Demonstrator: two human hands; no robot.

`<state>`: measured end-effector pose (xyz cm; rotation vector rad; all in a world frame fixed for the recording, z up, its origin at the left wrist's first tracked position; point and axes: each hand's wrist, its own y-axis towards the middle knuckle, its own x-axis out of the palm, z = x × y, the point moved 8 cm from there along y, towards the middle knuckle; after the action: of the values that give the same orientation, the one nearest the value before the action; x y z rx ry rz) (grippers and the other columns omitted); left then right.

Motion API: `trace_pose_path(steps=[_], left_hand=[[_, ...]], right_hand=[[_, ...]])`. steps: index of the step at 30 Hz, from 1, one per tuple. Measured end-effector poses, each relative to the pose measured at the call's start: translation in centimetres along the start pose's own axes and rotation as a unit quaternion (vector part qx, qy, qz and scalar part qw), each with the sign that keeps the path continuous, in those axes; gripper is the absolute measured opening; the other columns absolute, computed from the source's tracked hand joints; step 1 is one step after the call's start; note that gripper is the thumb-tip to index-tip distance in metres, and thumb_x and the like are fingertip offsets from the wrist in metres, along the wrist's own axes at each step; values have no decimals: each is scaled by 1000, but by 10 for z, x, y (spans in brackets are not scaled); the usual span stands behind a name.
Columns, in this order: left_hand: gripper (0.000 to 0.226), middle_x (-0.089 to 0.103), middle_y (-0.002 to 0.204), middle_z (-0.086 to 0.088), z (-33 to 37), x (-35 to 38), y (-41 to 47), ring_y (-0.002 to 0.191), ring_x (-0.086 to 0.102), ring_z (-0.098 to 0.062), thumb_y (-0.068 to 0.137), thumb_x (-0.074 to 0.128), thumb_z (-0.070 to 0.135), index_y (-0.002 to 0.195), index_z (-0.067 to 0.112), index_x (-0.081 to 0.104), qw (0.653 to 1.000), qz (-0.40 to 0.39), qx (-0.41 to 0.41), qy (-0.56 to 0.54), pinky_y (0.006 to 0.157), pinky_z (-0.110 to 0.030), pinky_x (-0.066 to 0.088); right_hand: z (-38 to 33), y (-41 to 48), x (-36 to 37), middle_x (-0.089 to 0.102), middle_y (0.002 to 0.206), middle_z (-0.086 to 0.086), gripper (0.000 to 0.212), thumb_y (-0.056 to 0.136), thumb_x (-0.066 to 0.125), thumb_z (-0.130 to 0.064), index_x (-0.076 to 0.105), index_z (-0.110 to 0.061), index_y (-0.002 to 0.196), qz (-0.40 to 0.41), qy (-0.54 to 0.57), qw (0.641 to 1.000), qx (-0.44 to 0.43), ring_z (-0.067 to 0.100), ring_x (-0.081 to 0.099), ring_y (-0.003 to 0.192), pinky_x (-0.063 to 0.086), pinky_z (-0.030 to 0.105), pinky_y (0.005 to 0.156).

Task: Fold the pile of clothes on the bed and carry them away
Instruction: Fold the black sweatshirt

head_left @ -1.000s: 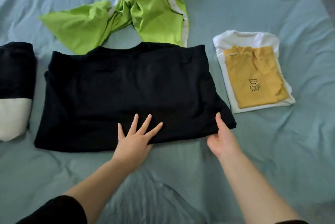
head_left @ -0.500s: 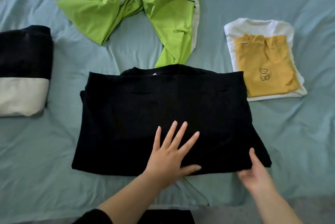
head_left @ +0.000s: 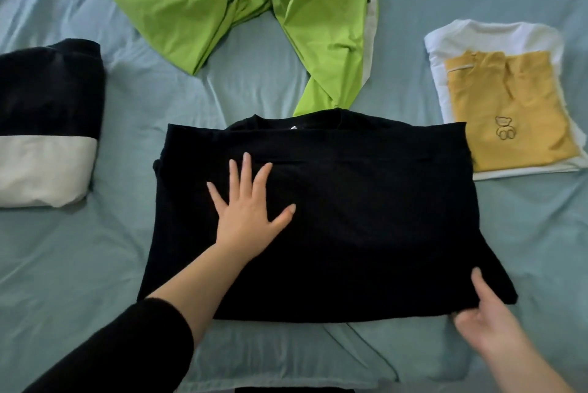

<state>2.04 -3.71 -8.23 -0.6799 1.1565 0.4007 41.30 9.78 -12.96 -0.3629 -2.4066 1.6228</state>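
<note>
The black shirt (head_left: 350, 201) lies folded into a broad rectangle in the middle of the bed sheet (head_left: 79, 249), collar at its far edge. Both hands are on it. The right hand (head_left: 486, 329) has the shirt's near right corner: the thumb lies on top of the cloth and the fingers curl under the edge, so the corner is pinched between them. The left hand (head_left: 251, 217) rests flat on the left half of the shirt, palm down, fingers straight and spread wide, holding nothing. Its forearm reaches in from the lower left out of a black sleeve (head_left: 121, 351); the right forearm comes in bare from the lower right.

Five garments show in all. One black shirt under the hands; one green garment (head_left: 286, 26) lying loose and unfolded beyond it, its lower end meeting the black collar; one folded black-and-white piece (head_left: 47, 125) off to the left, apart from the shirt; and at the right a stack of two — a yellow shirt (head_left: 509, 112) with a small bear outline folded on top of a white shirt (head_left: 477, 33). The black shirt's far right corner touches that stack.
</note>
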Motion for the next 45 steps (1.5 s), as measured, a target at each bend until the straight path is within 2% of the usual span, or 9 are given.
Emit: trace_pose_path(steps=[3,7,13,20,24,26,29,35,45], left_hand=[[77,-18,162,-3,56,25,-15,146,-26,-23,89,11,77,150,40,-17,996,-38,69,51,115,-57,-15],[81,-29,157,-8,80,34,-7,142,-32,-30,89,7,75,148,31,-27,995,-77,-54,18,109,-57,-20],[74,-14,162,0,234,44,2,145,-24,-16,93,11,69,153,30,-13,975,-60,215,-11,116,-47,-18],[90,-27,158,3,254,75,49,141,-32,-13,84,8,79,150,25,-21,965,-194,177,10,110,-48,-24],[108,3,163,5,273,54,41,149,-3,-12,70,27,89,155,25,8,905,-254,-7,-341,118,-40,0],[116,21,160,7,278,46,43,146,20,-12,62,48,89,154,27,14,823,-255,-100,-498,108,-25,21],[113,37,151,8,281,40,48,135,40,-13,65,71,69,154,26,16,822,-235,-127,-502,94,-23,34],[52,60,100,10,251,35,70,81,57,-3,77,67,23,124,23,45,891,-109,-106,-428,58,-19,40],[14,75,90,-4,140,11,71,83,72,-21,81,67,20,94,24,70,750,-164,-184,-614,71,-34,61]], right_hand=[[-2,-7,3,73,109,6,31,87,68,-32,67,-20,115,2,1,1000,3,15,69,98,51,38,92],[-3,-14,3,70,116,6,36,87,68,-32,65,-18,119,14,-3,1000,0,18,67,103,50,36,90],[0,-34,13,65,123,8,46,93,58,-39,57,-16,132,2,-33,999,-40,22,62,110,44,39,100],[-22,-44,9,66,115,-11,30,95,58,-29,61,-19,124,39,-45,981,-187,5,64,101,53,22,84],[-29,-72,22,67,89,-27,12,96,58,-25,68,-28,101,73,-266,897,-346,-13,62,88,41,-1,69],[-18,-93,42,66,120,-16,28,95,54,-14,67,-25,118,37,-429,783,-449,6,59,116,44,12,88],[2,-125,72,57,135,-8,60,69,56,-12,61,-22,128,-3,-554,607,-570,18,48,130,38,35,97],[40,-123,97,48,144,-9,84,56,83,-13,56,-23,135,-95,-622,543,-555,15,31,139,20,45,109],[110,-148,138,49,143,-14,60,76,54,-40,51,-30,135,-142,-687,436,-563,13,29,141,18,56,107]])
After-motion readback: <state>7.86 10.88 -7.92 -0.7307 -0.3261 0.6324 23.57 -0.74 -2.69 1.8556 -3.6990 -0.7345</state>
